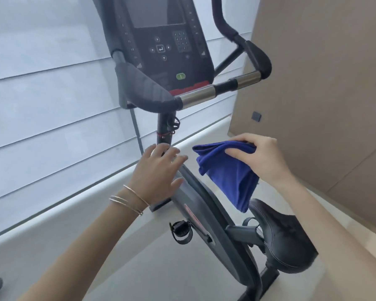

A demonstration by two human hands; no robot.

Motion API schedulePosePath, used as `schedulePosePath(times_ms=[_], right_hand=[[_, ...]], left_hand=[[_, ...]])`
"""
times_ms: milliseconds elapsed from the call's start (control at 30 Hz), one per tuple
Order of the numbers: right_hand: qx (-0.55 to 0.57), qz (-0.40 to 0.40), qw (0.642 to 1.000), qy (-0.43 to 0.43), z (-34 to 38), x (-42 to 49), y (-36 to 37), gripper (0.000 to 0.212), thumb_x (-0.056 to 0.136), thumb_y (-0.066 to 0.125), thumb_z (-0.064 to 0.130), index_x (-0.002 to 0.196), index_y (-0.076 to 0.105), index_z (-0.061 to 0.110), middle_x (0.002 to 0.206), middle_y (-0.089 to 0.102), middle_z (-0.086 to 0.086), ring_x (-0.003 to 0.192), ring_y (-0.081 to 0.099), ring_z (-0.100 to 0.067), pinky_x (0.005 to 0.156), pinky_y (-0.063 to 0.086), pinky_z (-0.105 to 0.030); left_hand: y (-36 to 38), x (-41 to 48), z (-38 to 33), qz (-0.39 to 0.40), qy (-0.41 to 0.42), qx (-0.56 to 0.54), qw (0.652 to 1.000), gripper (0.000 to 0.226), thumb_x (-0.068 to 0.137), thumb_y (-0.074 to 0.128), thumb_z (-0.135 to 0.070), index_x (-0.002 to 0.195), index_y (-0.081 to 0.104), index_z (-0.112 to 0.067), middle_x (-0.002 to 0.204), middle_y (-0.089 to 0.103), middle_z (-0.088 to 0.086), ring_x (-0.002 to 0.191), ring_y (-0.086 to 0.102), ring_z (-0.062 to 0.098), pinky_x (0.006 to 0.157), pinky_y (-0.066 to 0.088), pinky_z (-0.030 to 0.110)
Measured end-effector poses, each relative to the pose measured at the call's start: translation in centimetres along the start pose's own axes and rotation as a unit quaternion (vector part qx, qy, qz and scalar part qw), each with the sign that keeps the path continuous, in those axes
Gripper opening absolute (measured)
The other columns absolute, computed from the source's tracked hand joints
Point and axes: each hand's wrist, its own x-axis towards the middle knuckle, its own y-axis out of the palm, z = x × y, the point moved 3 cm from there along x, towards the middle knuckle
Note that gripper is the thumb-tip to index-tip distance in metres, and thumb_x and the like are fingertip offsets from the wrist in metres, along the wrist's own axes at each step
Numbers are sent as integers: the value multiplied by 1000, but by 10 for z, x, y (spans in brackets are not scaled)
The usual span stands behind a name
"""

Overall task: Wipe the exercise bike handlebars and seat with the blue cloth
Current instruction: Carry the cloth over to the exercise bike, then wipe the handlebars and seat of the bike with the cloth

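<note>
Over on the far left, pale window blinds (41, 105) fill the view, and here comes the left arm with thin metal bangles (128, 199) on the wrist. The left grip (159, 168) is wide open, fingers spread and relaxed, holding nothing; its fingertips overlap the bike's upright post (164, 129), though whether they touch it is impossible to tell. Straight above that grip sit the handlebars (195, 96), chrome tube between dark padded ends, with the console (161, 40) and its keypad rising behind them. Below the left grip, the grey frame cover (204, 205) curves down, a strapped pedal (180, 232) sticking out at its side. Just to the right of the left grip, and apart from it, hangs the blue cloth (226, 177), folded, clear of the handlebars. The right grip (258, 155) has it pinched at the top edge, thumb under and fingers curled over. The cloth's lowest corner dangles right by the nose of the black seat (287, 235), which lies below the right grip. Furthest right, a brown wall panel (323, 83).
</note>
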Motion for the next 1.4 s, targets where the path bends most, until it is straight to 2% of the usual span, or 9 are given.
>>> schedulePosePath(times_ms=[167, 367, 533, 633, 833, 1033, 1200, 1300, 1400], right_hand=[[-23, -36, 999, -7, 30, 46, -7, 13, 81, 71, 26, 94, 71, 24, 87, 71, 12, 83, 62, -2, 70, 48, -9], [3, -58, 997, -47, 61, 112, -4, 8, 81, 71, 23, 88, 70, 29, 81, 69, 18, 78, 61, 6, 69, 47, -7], [40, -24, 998, -31, 57, 178, 6, 8, 83, 70, 24, 90, 71, 25, 84, 70, 11, 81, 64, -5, 73, 50, -14], [5, -11, 999, -33, 49, 212, 10, 6, 84, 68, 20, 90, 70, 20, 84, 68, 6, 80, 61, -7, 72, 48, -14], [-175, 45, 980, -86, 22, 246, 45, 11, 80, 69, 24, 90, 71, 21, 94, 69, 3, 92, 58, -16, 85, 48, -37], [-305, -153, 902, -264, 15, 235, 60, 16, 74, 72, 22, 72, 59, 14, 81, 58, -1, 81, 48, -22, 73, 34, -32], [-213, -17, 951, -222, 11, 229, 50, 25, 87, 61, 36, 81, 60, 11, 75, 64, -2, 72, 55, -21, 68, 49, -43], [-216, 76, 947, -225, 4, 211, 45, 39, 84, 51, 54, 101, 61, 21, 104, 67, 1, 97, 58, -18, 89, 47, -37], [-255, 88, 930, -251, -4, 192, 54, 42, 88, 48, 50, 114, 60, 20, 130, 55, -2, 119, 45, -17, 107, 26, -27]], left_hand=[[-27, 40, 33, -46, 24, 5, 999, 51, 85, 57, -43, 130, 47, -23, 135, 53, 4, 127, 42, 30, 106, 34, 44], [-49, 74, 65, -100, 5, -8, 995, 48, 80, 65, -34, 123, 55, -15, 125, 60, 8, 118, 50, 34, 99, 39, 44], [-54, 91, 90, -122, -28, -9, 992, 49, 81, 63, -34, 124, 54, -14, 128, 58, 8, 121, 47, 34, 100, 37, 44], [-53, 103, 99, -119, -30, 1, 992, 51, 80, 63, -35, 126, 52, -14, 130, 56, 8, 122, 46, 33, 102, 36, 43], [-47, 127, 108, -125, -43, -10, 991, 51, 78, 66, -34, 123, 55, -13, 126, 60, 7, 120, 49, 31, 102, 37, 43], [-36, 130, 111, -129, -52, -27, 990, 46, 77, 66, -34, 117, 59, -11, 120, 64, 7, 116, 54, 33, 101, 41, 45], [-33, 128, 110, -141, -57, -37, 988, 36, 80, 63, -31, 110, 63, -11, 116, 66, 6, 115, 55, 32, 100, 42, 43], [-31, 127, 110, -153, -60, -42, 985, 34, 80, 64, -32, 105, 65, -9, 113, 67, 7, 115, 56, 32, 101, 42, 43], [-29, 127, 110, -162, -64, -46, 984, 32, 79, 65, -31, 101, 66, -8, 110, 69, 8, 114, 57, 33, 100, 44, 45]])
